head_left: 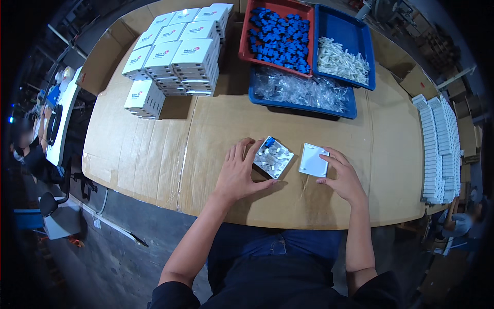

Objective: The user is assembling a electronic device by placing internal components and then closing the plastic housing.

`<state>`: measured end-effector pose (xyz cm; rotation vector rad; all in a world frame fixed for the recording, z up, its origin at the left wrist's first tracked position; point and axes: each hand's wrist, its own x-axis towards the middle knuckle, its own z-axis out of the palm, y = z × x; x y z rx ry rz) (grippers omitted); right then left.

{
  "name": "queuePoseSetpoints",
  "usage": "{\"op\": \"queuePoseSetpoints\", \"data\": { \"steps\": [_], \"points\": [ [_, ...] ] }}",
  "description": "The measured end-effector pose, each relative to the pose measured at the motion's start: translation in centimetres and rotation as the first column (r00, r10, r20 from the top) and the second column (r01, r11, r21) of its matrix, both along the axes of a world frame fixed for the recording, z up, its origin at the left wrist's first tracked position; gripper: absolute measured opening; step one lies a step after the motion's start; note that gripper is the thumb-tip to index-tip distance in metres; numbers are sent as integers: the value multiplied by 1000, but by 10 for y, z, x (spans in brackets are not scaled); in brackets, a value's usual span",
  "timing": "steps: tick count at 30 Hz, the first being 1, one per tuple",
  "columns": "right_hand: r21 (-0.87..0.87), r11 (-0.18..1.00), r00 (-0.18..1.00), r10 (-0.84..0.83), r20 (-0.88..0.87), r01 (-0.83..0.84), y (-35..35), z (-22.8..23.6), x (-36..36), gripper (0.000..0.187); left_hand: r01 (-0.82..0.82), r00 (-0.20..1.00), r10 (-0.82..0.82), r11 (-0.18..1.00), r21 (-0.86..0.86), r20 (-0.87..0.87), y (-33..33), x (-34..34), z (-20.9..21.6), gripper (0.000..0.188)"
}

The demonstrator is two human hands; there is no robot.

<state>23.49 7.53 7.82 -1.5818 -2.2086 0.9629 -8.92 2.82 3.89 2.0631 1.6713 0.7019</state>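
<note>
My left hand grips a small square white box between thumb and fingers at its left side. The box is uncovered; inside it lie a blue plastic part and several clear and white small pieces. To its right, apart from it, a flat white square cover rests on the cardboard. My right hand holds that cover by its right edge, fingers at the top corner and thumb at the lower one.
At the back stand a red tray of blue parts, a blue tray of white pieces and another blue tray of clear bags. Stacked white boxes fill the back left. Stacked white pieces line the right edge.
</note>
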Motion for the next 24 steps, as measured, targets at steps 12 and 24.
{"op": "queuePoseSetpoints", "data": {
  "steps": [12,24],
  "points": [
    [122,931,911,-300,-281,344,-8,-10,34,23,-136,990,132,982,128,39,-22,27,-2,91],
    [390,916,992,-121,45,95,-18,-27,6,61,2,-59,208,978,-208,976,-50,48,7,108]
  ]
}}
